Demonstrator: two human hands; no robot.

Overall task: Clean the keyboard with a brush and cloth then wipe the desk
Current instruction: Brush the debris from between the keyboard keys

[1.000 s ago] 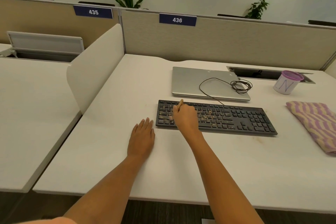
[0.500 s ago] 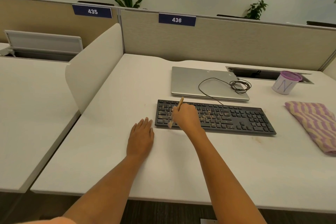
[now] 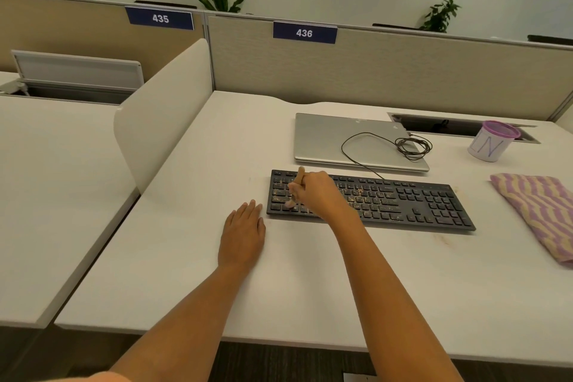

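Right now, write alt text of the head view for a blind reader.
A person's right hand holds a small brush against the left end of a crumb-speckled black keyboard, while the left hand rests flat on the white desk beside it. A closed laptop lies behind the keyboard, a striped cloth to its right.

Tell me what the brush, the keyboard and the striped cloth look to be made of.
The brush: the handle looks like plain wood, tan and matt; the bristles are pale, material unclear.
The keyboard: black matt plastic with moulded keys, speckled with tan crumbs.
The striped cloth: soft woven fabric, perhaps cotton towelling; it lies in limp folds without shine.
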